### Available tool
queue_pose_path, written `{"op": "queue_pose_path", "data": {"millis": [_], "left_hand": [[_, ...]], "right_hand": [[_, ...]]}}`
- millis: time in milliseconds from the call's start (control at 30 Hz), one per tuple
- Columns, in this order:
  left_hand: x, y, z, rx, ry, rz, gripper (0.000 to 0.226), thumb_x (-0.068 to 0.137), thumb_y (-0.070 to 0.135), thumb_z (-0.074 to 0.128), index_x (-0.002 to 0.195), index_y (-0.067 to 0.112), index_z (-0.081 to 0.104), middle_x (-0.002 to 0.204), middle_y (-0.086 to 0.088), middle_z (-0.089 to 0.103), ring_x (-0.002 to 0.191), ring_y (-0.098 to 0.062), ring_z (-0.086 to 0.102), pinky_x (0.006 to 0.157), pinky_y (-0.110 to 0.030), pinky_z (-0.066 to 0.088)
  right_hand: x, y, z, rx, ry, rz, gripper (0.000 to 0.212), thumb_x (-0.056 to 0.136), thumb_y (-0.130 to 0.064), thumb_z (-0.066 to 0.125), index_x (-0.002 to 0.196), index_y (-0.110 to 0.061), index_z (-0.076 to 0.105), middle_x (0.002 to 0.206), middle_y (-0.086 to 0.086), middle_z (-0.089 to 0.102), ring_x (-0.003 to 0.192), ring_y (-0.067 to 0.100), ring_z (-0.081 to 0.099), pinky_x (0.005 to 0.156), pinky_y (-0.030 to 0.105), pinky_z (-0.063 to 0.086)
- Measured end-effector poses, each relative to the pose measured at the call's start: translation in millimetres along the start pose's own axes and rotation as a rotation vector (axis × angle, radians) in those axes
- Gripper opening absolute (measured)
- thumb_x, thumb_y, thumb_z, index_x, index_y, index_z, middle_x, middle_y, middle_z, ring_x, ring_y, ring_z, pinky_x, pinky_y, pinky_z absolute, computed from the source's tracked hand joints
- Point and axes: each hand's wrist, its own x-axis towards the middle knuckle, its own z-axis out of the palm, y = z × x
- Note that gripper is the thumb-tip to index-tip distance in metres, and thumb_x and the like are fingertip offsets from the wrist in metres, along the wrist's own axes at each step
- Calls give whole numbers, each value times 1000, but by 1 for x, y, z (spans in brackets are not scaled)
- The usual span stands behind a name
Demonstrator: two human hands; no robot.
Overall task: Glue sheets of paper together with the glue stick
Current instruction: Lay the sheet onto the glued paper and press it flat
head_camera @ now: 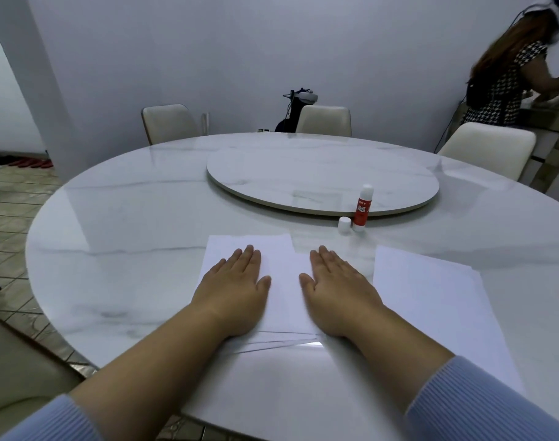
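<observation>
Both hands lie flat with fingers spread, grip released: left hand (pixel 232 289) and right hand (pixel 337 289) press palm-down on the stacked sheets of paper (pixel 283 272) on the tabletop (pixel 128 249). Right of that stack lies another sheet (pixel 431 297). Beyond the stack stands the glue stick (pixel 362 207), its cap (pixel 344 225) just beside it, at the turntable (pixel 319 173) edge.
</observation>
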Motion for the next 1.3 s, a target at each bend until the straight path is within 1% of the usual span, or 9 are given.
{"op": "queue_pose_path", "data": {"millis": [400,633,767,867,1000,1067,1100,1200,1300], "left_hand": [[-4,-14,-4,0,13,-152,60,98,39,13,152,18,-3,161,5,-8,147,-9,-6,120,-33,-3],[-7,-23,-5,-3,33,-238,74,92,56,18,152,17,-2,161,7,-7,147,-8,-8,120,-39,-5],[-6,-22,-3,-41,73,-241,73,93,55,21,152,17,-1,161,6,-7,147,-9,-8,119,-39,-6],[-6,-23,-3,-75,78,-246,71,94,52,23,152,17,2,161,5,-5,147,-8,-6,120,-37,-5],[-7,-24,-13,-465,302,-304,54,99,36,24,149,16,22,158,-2,23,145,-18,20,117,-34,11],[-8,-27,-19,-725,456,-352,47,99,26,26,144,14,34,153,-6,35,140,-23,30,112,-31,20],[-8,-27,-21,-774,486,-359,46,99,24,26,143,13,37,151,-6,37,139,-23,31,110,-31,22],[-9,-24,-20,-755,459,-312,35,100,20,24,116,17,56,141,-7,48,127,-22,41,93,-24,27],[-6,-24,-15,-658,396,-296,33,99,20,25,92,16,57,122,-13,56,108,-28,48,89,-31,32]], "right_hand": [[-4,3,1,24,16,57,62,99,-41,14,153,-14,-2,162,0,-9,148,12,-7,118,29,-4],[-7,5,-4,114,144,62,69,94,-49,32,152,-17,15,160,-1,17,147,15,13,117,32,11],[-9,11,-18,416,249,102,67,78,-41,67,138,-28,40,127,-3,51,128,20,40,108,35,33],[-13,14,-24,699,245,68,55,75,-26,72,123,-41,49,110,-5,57,105,18,58,86,31,51],[-14,18,-34,937,246,-51,36,86,-9,65,104,-39,66,95,-12,69,74,-1,65,64,12,48],[-15,23,-48,1043,389,-56,25,84,-5,67,84,-29,74,80,-17,70,61,-4,60,57,7,43],[-14,26,-56,1132,483,-41,23,84,-6,68,79,-27,75,79,-15,72,67,1,61,63,9,45],[-10,26,-76,1383,672,15,21,89,-7,61,89,-22,74,100,-1,73,91,12,65,82,22,53],[4,3,-87,1567,473,32,39,95,4,43,128,-9,55,123,13,58,83,20,64,65,26,60]]}}
